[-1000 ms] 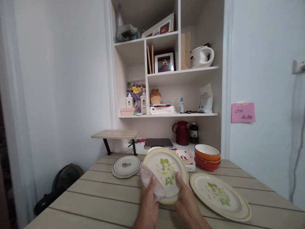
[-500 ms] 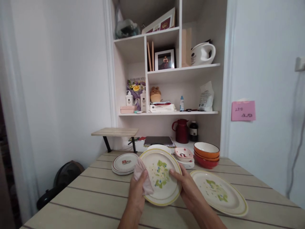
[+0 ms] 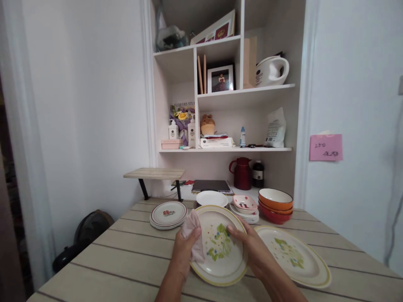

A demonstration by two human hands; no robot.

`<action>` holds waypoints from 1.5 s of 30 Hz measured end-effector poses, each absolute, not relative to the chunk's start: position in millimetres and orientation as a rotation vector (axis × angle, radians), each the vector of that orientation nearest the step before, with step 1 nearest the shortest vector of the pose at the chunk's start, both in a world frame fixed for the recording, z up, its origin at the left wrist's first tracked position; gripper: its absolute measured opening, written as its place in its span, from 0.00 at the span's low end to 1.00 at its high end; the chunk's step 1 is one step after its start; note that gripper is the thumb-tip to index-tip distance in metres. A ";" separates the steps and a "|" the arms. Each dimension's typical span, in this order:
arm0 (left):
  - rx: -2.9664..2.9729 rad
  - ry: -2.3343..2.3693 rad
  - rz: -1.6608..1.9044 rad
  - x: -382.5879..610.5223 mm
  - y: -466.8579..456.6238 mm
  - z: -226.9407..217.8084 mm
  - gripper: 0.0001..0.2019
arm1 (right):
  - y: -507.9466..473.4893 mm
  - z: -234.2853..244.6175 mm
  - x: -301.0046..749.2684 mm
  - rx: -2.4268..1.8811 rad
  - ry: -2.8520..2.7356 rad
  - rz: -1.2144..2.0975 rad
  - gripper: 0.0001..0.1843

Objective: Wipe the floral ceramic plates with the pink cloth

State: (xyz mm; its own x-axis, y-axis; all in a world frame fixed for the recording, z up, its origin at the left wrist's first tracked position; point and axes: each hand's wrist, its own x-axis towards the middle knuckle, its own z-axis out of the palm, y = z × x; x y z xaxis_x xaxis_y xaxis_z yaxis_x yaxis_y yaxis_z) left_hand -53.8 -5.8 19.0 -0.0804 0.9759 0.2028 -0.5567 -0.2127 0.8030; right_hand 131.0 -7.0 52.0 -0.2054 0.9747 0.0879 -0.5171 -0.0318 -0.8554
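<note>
A round cream plate (image 3: 220,268) with a yellow rim and a green leaf and flower print is held tilted above the table, its face toward me. My left hand (image 3: 185,247) grips its left edge through a pale pink cloth (image 3: 192,235), thumb on the front. On the opposite edge, my right hand (image 3: 248,241) has its thumb on the plate's face and its fingers hidden behind. An oval platter (image 3: 310,268) with the same print lies on the table beside my right forearm.
Behind the plate stand a stack of red-rimmed plates (image 3: 169,213), a white dish (image 3: 212,198), a small pink bowl (image 3: 244,203) on stacked saucers, and orange and red bowls (image 3: 275,199). A low wooden riser (image 3: 154,173) is at the back left, and a red jug (image 3: 242,174) farther back.
The held plate has come lower and slightly right in view, uncovering more of the white dish behind. Both hands keep their hold; the whole view has shifted slightly.
</note>
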 end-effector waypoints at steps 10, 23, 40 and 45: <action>0.643 0.661 1.624 -41.0 2.3 8.9 0.29 | -1.3 37.3 114.2 -0.643 -0.732 1.412 0.47; 0.485 0.594 1.505 -7.4 -6.3 3.4 0.31 | -6.5 29.5 94.3 -0.586 -0.508 1.266 0.43; 0.826 0.705 1.681 -48.0 -25.6 40.5 0.31 | -10.7 54.3 127.6 -0.574 -0.796 1.646 0.43; 0.902 0.721 1.626 -52.5 -25.2 39.2 0.27 | -19.5 64.5 139.0 -0.583 -1.043 1.699 0.39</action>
State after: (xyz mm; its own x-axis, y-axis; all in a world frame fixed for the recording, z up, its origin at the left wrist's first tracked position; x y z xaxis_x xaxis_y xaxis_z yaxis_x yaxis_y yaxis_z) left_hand -52.5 -25.2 39.2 -0.1220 0.9740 0.1907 -0.5127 -0.2264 0.8282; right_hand 139.0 -19.5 64.5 -0.3677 0.9248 0.0977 -0.5060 -0.1109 -0.8554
